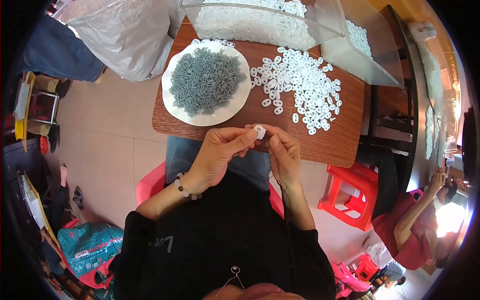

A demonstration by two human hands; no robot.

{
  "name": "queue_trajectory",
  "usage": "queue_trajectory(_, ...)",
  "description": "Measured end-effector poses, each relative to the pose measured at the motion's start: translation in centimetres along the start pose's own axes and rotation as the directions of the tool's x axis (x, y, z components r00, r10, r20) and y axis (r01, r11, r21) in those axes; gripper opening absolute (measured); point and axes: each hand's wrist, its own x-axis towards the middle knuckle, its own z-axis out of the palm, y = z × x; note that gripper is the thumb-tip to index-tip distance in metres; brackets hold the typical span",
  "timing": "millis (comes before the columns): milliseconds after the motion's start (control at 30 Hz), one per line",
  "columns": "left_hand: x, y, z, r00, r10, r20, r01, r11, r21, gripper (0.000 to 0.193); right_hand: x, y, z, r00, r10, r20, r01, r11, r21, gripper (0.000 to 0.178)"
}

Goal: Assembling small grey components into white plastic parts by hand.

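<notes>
Just over the near edge of the brown table, my two hands meet. My left hand (227, 147) pinches a small white plastic piece (259, 132) with dark holes between thumb and fingers. My right hand (283, 152) is closed beside it, its index finger reaching to the piece and its thumb bent in; whatever lies between those fingers is hidden. Beyond my left hand stands a white plate (175, 111) with a wavy rim, heaped with small grey plastic pins (207, 80). Many loose white oval two-hole pieces (305, 82) are spread on the table beyond my right hand.
Clear bins (265, 12) of white pieces stand along the table's (345, 142) far side. A large whitish sack (125, 37) is at the far left. A red stool (350, 192) stands at the right, near a seated person in a red top (412, 230).
</notes>
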Motion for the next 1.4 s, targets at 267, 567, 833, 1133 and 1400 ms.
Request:
queue_trajectory(267, -0.12, -0.28, 0.08, 0.999, -0.030, -0.014, 0.031, 0.999, 0.014, 0.019, 0.50, -0.17, -0.07, 0.997, -0.056, 0.054, 0.059, 0.997, -0.057, 0.043)
queue_trajectory(567, -0.06, -0.87, -0.02, 0.999, -0.035, 0.018, 0.036, 0.999, -0.012, 0.020, 0.47, -0.65, 0.40, 0.998, -0.028, 0.052, 0.027, 1.000, 0.012, 0.033)
queue_trajectory(833, -0.16, -0.96, 0.32, 1.000, -0.019, 0.020, 0.019, 1.000, 0.010, 0.020, 0.39, -0.36, 0.49, 0.996, -0.065, 0.061, 0.065, 0.998, -0.007, 0.034)
queue_trajectory(1133, -0.16, -0.90, 0.55, 1.000, -0.006, 0.008, 0.006, 0.999, 0.034, 0.018, 0.59, -0.01, 0.40, 0.989, -0.104, 0.102, 0.102, 0.994, 0.028, 0.035)
queue_trajectory(1400, -0.05, -0.54, 0.33, 1.000, 0.013, 0.009, -0.013, 1.000, 0.016, 0.019, 0.76, -0.46, 0.44, 0.989, -0.047, 0.141, 0.028, 0.990, 0.140, 0.042)
